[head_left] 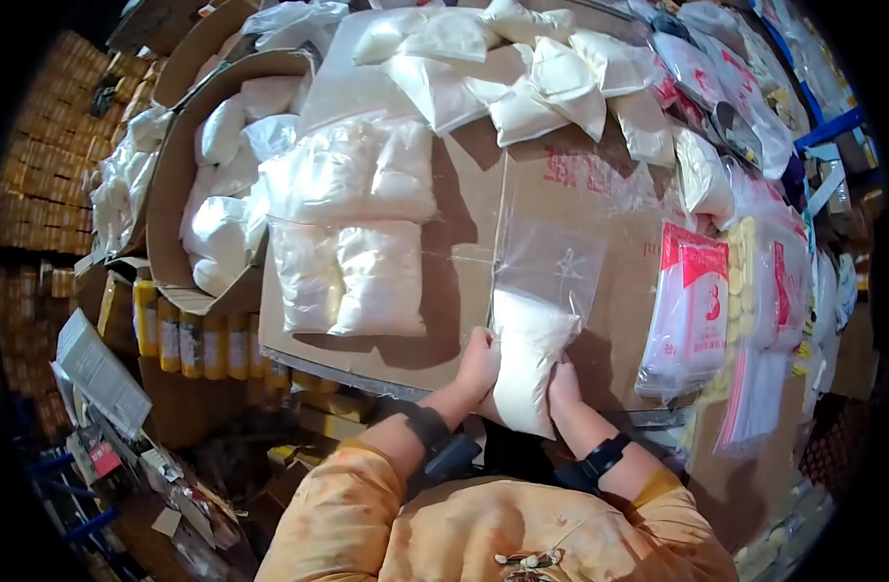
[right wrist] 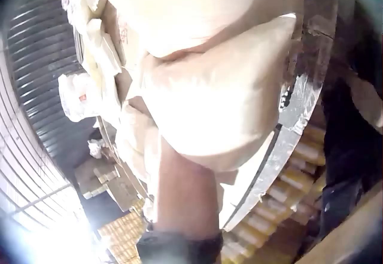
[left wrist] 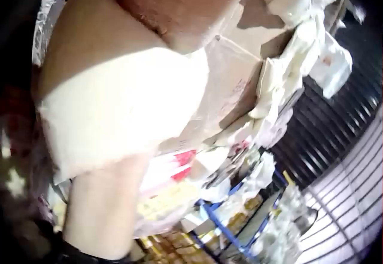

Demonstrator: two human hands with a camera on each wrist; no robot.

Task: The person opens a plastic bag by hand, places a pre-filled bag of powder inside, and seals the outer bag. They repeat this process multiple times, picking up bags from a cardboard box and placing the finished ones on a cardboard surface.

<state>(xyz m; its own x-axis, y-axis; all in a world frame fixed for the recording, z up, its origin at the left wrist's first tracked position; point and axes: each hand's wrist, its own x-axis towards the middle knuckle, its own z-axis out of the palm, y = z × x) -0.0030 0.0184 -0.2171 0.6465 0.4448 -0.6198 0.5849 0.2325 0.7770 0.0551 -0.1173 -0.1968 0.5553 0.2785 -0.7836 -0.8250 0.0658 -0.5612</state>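
Observation:
A clear bag of white powder [head_left: 534, 359] stands tilted at the table's front edge, its empty, marked top part [head_left: 561, 262] lying toward the back. My left hand [head_left: 480, 361] grips its left side and my right hand [head_left: 562, 388] its right side; the bag hides some of the fingers. In the left wrist view, the bag [left wrist: 125, 105] fills the middle below my left hand [left wrist: 179, 7]. The right wrist view shows the bag [right wrist: 215, 96] under my right hand [right wrist: 197, 7], with the other forearm reaching its far side.
Filled bags [head_left: 352, 223] are stacked on the cardboard-covered table [head_left: 464, 242] at left, with more filled pouches [head_left: 561, 82] along the back. Red-and-white printed packaging [head_left: 692, 310] lies at right. A round carton [head_left: 168, 213] of white bags stands beyond the left edge.

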